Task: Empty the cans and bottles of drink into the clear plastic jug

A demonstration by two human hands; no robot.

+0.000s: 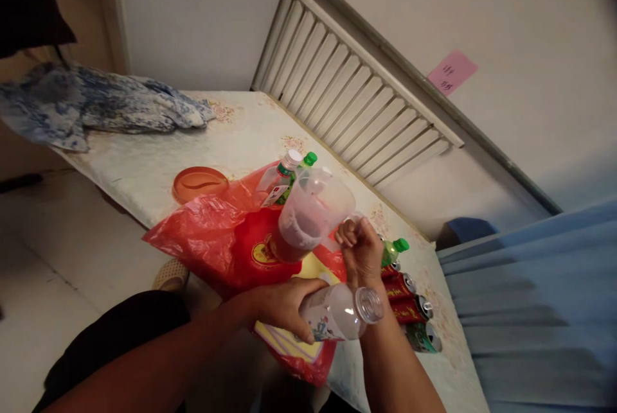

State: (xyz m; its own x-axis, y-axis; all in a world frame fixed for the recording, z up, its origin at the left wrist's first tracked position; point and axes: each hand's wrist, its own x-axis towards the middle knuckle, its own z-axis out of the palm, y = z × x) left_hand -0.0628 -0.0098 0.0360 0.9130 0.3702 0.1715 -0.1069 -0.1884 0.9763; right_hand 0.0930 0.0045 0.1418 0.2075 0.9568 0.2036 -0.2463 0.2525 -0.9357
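My left hand [284, 307] is wrapped round a clear plastic bottle [337, 313], which lies tilted with its uncapped mouth toward the right. My right hand [359, 243] grips the handle of a translucent plastic jug [315, 207]. The jug is held tilted above a red plastic bag [207, 233] on the table. Behind the jug stand a clear bottle with a white cap [277, 182] and a green-capped bottle [308, 159]. Under the bottle in my left hand lies a yellow item [289, 342] on the red bag.
An orange lid [198, 184] lies on the table [144, 169] at the left. Several drink cans [405, 307] and another green-capped bottle [393, 251] stand right of my right hand. Patterned cloth [130, 105] hangs over the far left edge. Beyond are a radiator [351, 79] and blue curtain [540, 297].
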